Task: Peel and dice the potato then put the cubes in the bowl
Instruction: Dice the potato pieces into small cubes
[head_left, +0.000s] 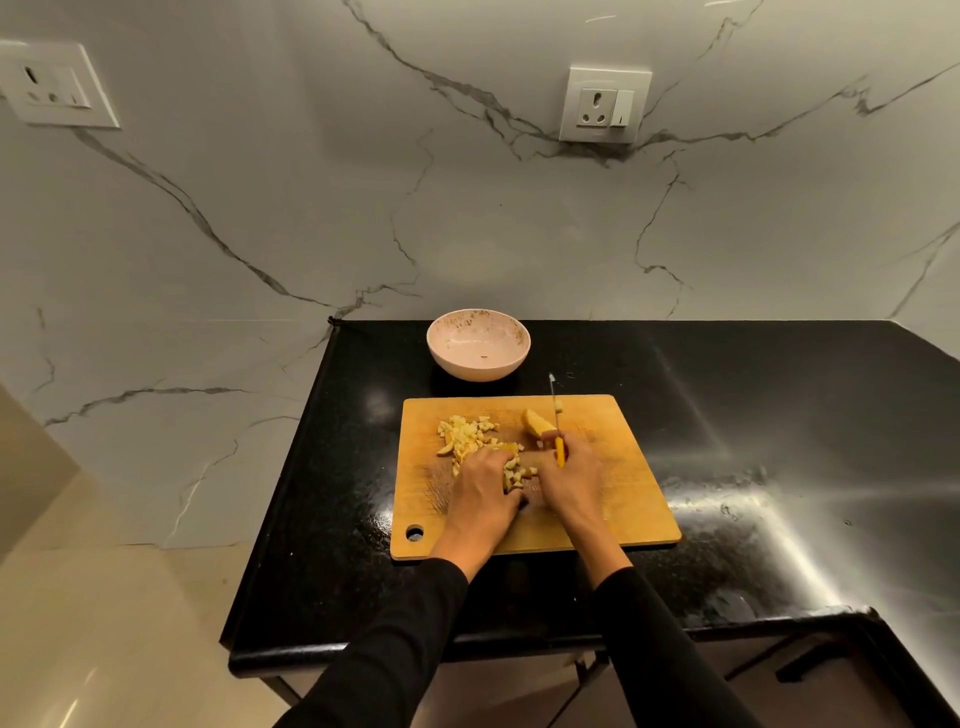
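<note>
— So, status of your grip?
— Your right hand grips the knife; left hand curls over potato cubes mid-board, corralling them — bowl waits beyond the cutting board's far edge.

No legible text anywhere.
</note>
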